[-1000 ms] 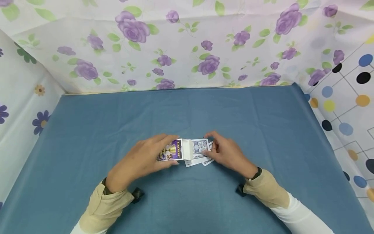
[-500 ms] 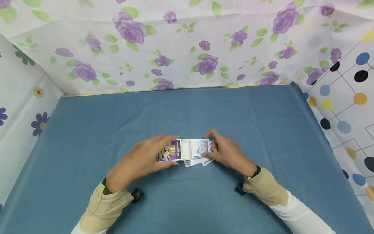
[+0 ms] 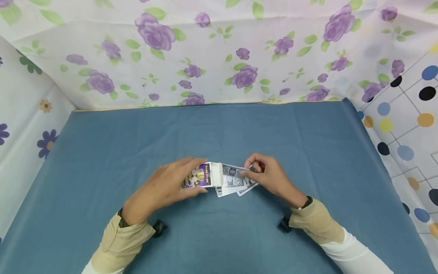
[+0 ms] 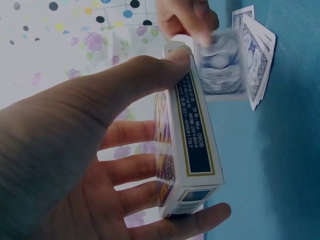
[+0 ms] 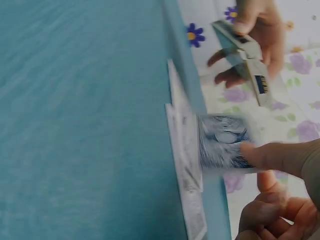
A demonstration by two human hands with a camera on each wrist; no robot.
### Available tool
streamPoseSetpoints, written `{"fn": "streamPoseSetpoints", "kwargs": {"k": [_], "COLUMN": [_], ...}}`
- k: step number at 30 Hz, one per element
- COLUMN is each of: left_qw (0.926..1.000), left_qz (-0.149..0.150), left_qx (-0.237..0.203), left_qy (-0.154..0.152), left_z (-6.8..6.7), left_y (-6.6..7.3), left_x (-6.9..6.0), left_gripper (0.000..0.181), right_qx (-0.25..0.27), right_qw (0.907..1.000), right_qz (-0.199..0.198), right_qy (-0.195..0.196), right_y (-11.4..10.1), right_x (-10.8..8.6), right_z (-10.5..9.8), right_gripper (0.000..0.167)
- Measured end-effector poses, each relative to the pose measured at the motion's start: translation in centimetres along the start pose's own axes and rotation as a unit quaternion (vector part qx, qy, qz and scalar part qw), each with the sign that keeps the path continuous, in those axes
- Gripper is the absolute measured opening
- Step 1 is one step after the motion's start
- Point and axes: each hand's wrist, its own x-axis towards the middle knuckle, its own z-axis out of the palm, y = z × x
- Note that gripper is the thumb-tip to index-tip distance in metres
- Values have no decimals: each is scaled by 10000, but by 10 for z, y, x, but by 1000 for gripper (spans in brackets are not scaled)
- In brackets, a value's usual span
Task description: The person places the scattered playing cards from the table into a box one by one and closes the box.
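My left hand [image 3: 167,182] grips a playing card box [image 3: 199,176], thumb along one narrow side and fingers along the other. The box's white flap [image 3: 216,174] stands open toward the right. Between thumb and fingers, my right hand [image 3: 270,173] pinches a blue-backed playing card [image 5: 225,141], blurred by motion in both wrist views. Several more playing cards [image 4: 257,62] lie loosely fanned on the cloth below it, to the right of the box. Whether any cards are inside the box is hidden.
A blue cloth [image 3: 219,232] covers the table. A purple-flowered sheet [image 3: 212,53] hangs along the back, with a daisy-print sheet [image 3: 27,133] at the left and a dotted sheet [image 3: 410,144] at the right. Both wrists carry small black devices [image 3: 284,224].
My right hand has shifted slightly right, and the card it pinches has come away from the box mouth, now tilted above the fanned cards. The left hand and box have barely moved.
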Motion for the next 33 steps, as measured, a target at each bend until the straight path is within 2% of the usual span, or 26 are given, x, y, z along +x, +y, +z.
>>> {"fn": "streamPoseSetpoints", "kwargs": {"k": [7,12,16,24,27,33], "left_qw": [9999,9998,9999,9999,9999,9999], "left_qz": [-107,-140,-125,58,80,-15], "left_qx": [28,-44,-39,88,113,98], "left_qy": [-91,-96,-101,23,27,-76], "left_z": [0,0,-1,-1,-1,0], "left_y": [2,3,4,3,3,5], "left_x": [-1,-2,-1,0,0,0], "left_gripper": [70,68,68,71,70,68], "right_qx": [504,1018,1294,1481,1541,1593], "right_qw": [9982,9943,9909,9851,9841,9848], "right_qz": [-13,33,-152,-590,-652,-653], "right_qy": [312,317,345,651,602,232], "right_y": [-4,-7,-10,-16,-21,-26], "right_x": [2,3,3,0,-2,-6], "right_z": [-8,-9,-11,-15,-14,-9], "right_gripper": [12,14,15,12,11,7]}}
